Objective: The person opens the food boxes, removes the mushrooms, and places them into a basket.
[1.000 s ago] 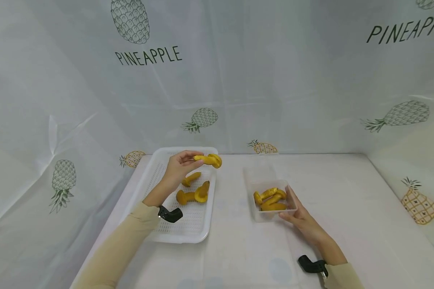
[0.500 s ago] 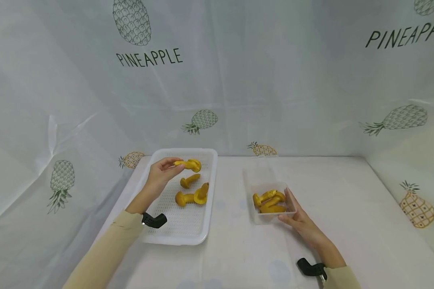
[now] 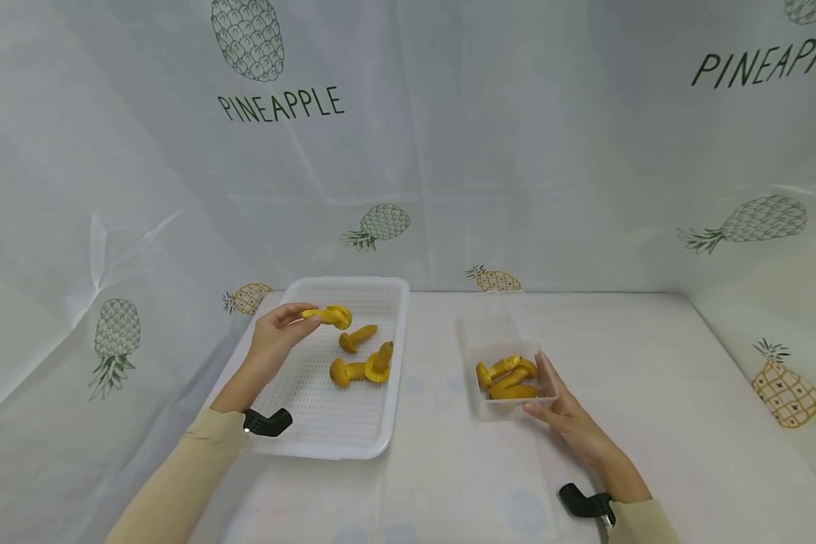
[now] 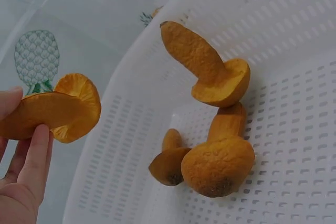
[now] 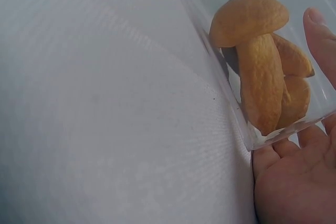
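Over the left part of a white perforated basket (image 3: 343,425), my left hand (image 3: 274,346) pinches a yellow mushroom (image 3: 338,316) by its stem, with the cap pointing right. Below it in the basket lie three more mushrooms; one (image 4: 218,166) has its cap toward the left wrist camera, and another (image 4: 207,69) leans near the basket's wall. To the right, my right hand (image 3: 574,423) grips the near right corner of a clear plastic box (image 3: 498,411), thumb and fingers on opposite sides. Several mushrooms (image 3: 514,391) rest inside the box.
The box's clear lid (image 3: 489,326) stands open at its far side. Both containers sit on a white-covered table (image 3: 449,483). Behind it hangs a pale sheet (image 3: 517,151) printed with pineapples.
My left hand has moved left and slightly toward me with the mushroom, from the basket's right rim to its left part. My right hand and the box have stayed put.
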`<state>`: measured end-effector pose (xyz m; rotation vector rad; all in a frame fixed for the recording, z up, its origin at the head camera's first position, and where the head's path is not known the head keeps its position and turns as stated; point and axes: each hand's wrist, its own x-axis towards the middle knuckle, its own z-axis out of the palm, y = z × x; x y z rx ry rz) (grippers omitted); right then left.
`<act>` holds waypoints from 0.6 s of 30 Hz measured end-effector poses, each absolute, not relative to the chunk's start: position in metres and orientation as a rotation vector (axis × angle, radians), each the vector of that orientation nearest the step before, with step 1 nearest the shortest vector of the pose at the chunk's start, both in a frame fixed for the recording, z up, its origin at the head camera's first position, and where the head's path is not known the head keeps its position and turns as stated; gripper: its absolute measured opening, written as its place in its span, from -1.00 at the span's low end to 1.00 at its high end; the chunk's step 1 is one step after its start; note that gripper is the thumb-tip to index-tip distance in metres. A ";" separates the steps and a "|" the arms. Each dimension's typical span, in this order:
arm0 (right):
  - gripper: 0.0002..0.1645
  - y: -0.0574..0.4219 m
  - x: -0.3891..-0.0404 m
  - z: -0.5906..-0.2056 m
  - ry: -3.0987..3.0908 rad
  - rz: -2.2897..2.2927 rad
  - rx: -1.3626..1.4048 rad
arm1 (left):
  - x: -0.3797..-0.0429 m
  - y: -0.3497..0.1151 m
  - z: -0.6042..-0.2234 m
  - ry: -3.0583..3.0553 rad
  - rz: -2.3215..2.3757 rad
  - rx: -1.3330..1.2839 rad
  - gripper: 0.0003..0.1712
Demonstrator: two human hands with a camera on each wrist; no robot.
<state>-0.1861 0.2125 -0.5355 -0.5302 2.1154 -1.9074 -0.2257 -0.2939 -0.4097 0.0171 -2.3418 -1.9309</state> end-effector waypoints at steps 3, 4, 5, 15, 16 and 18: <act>0.13 0.213 -0.186 -0.536 2.112 -1.910 -0.534 | -0.225 -0.298 -0.411 -2.326 -1.930 0.020 -0.47; 0.13 0.213 -0.186 -0.536 2.110 -1.910 -0.535 | -0.225 -0.299 -0.411 -2.330 -1.922 0.019 -0.47; 0.13 0.213 -0.186 -0.536 2.110 -1.908 -0.536 | -0.225 -0.299 -0.410 -2.329 -1.915 0.028 -0.48; 0.13 0.213 -0.185 -0.535 2.065 -1.928 -0.556 | -0.228 -0.294 -0.402 -2.378 -1.876 0.035 -0.43; 0.13 0.213 -0.186 -0.535 2.070 -1.925 -0.559 | -0.229 -0.293 -0.402 -2.377 -1.880 0.029 -0.43; 0.13 0.214 -0.186 -0.535 2.081 -1.921 -0.566 | -0.232 -0.289 -0.402 -2.370 -1.888 0.016 -0.44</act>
